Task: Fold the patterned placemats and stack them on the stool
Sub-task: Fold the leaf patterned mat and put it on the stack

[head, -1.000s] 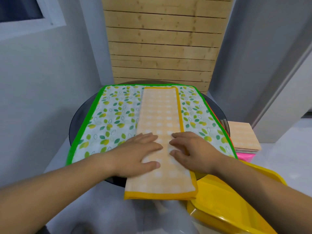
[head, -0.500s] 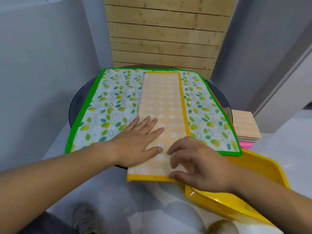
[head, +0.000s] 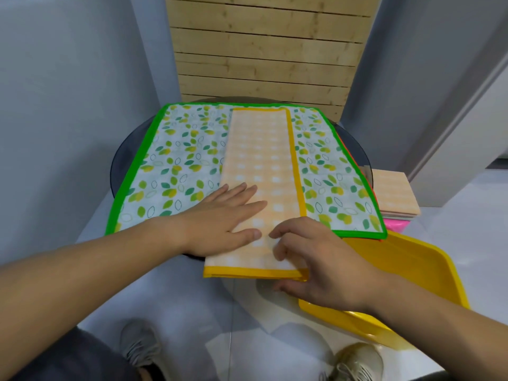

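An orange checked placemat [head: 261,166] with a yellow border lies folded into a long strip on top of a leaf-patterned placemat [head: 176,171] with a green border. Its near end hangs over the round dark table [head: 121,160]. My left hand [head: 222,221] presses flat on the strip's near left part. My right hand [head: 313,259] pinches the strip's near right corner, fingers on top and thumb beneath. A stack of folded placemats [head: 395,193] sits on a pink stool [head: 395,225] at the right.
A yellow plastic tray [head: 412,270] lies under my right forearm, at the table's near right. A wooden slat panel [head: 264,50] stands behind the table, between grey walls. My shoes show on the white floor below.
My right hand slid down to the strip's near right corner and took hold of it. My left hand flattened and stayed on the strip. The camera tilted downward.
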`<state>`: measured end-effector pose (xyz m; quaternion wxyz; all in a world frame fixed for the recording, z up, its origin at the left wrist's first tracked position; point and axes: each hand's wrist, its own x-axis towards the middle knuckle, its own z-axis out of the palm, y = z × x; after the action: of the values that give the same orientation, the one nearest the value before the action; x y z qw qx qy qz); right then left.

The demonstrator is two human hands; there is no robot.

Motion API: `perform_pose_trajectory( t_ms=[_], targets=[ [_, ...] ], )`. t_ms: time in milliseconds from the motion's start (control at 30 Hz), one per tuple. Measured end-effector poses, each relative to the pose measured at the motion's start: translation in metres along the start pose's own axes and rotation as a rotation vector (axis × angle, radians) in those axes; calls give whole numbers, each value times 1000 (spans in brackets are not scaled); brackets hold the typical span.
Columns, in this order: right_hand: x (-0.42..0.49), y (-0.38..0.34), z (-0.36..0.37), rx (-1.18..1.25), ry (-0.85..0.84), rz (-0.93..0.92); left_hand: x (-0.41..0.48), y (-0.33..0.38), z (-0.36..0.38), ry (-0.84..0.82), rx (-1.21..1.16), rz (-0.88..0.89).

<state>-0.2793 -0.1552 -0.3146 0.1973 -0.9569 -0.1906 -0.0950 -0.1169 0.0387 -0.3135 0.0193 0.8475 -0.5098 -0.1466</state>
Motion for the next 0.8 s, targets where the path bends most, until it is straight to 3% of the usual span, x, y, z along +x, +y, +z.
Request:
perform_pose_trajectory(
  t_ms=[667, 800],
  targets=[
    [0, -3, 0, -7, 21, -10, 0, -1, 2, 23, -12, -1],
    [3, -3, -4, 66, 27, 18, -1, 0, -2, 28, -107, 2]
  ],
)
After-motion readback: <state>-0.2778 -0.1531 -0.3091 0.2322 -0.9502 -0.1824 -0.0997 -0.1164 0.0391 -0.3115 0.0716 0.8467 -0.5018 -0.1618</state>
